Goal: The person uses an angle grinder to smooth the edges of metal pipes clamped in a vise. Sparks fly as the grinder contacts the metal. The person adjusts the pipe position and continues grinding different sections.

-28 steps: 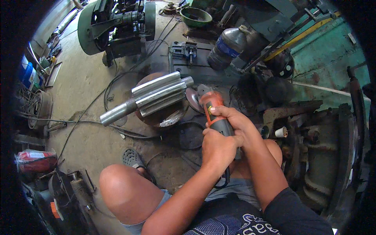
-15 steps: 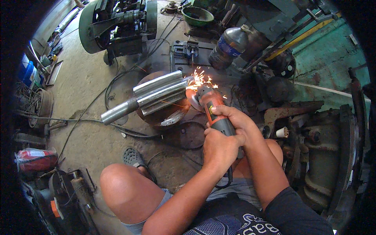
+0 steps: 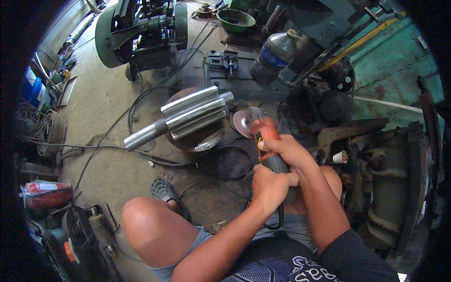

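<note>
An orange and black angle grinder (image 3: 264,128) is held in both hands. My right hand (image 3: 287,151) is wrapped round its body just behind the head, and my left hand (image 3: 272,184) grips the rear part, nearer to me. The pale reddish disc (image 3: 242,124) faces left and stands apart from the metal; no sparks show. Left of it, a shiny toothed steel shaft (image 3: 196,113) lies tilted, its long plain end pointing to the lower left. Beneath the shaft is a rusty round support (image 3: 188,145), partly hidden.
Dark cables (image 3: 159,161) run across the concrete floor. A vise (image 3: 224,61), a large plastic bottle (image 3: 275,54) and a green basin (image 3: 236,19) stand farther off. At the upper left is a green machine (image 3: 141,35); heavy metal parts (image 3: 385,188) crowd the right.
The grinder has moved right and slightly toward me, off the shaft's short end. The sparks have stopped. Both hands have kept their grip.
</note>
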### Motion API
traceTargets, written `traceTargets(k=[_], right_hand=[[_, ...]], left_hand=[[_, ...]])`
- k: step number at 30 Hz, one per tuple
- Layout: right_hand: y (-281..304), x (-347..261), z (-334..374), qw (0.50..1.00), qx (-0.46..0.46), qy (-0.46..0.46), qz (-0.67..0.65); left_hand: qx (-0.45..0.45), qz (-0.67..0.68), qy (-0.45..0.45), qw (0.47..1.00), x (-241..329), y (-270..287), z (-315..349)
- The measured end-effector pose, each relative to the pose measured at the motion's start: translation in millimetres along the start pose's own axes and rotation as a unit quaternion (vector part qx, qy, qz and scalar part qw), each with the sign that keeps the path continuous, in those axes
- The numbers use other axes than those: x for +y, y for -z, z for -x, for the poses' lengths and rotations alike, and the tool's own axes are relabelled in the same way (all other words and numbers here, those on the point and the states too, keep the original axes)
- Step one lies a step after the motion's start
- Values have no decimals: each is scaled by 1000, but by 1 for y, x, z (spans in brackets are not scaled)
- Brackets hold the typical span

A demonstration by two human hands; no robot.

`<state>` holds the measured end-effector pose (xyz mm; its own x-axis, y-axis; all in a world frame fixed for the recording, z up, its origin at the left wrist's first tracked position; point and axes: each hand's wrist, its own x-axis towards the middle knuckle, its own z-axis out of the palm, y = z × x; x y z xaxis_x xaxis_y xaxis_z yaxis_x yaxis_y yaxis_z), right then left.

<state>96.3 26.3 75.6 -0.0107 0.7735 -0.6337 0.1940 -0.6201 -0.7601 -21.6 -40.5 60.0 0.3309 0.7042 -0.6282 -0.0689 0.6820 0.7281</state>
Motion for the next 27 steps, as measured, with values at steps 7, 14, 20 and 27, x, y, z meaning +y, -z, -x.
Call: traceTargets(k=[7,14,20,27], right_hand=[[-18,2,10,990,-5,91,110],[-33,-17,4,984,-5,99,149],[-42,-31,2,986,-25,49,157],[-56,-39,8,975,-35,39,216]], left_hand=[[88,64,-19,994,-27,-8,0],[98,82,-31,991,-12,2,3],[122,78,-36,989,0,10,12],[115,110,-39,987,-12,11,11]])
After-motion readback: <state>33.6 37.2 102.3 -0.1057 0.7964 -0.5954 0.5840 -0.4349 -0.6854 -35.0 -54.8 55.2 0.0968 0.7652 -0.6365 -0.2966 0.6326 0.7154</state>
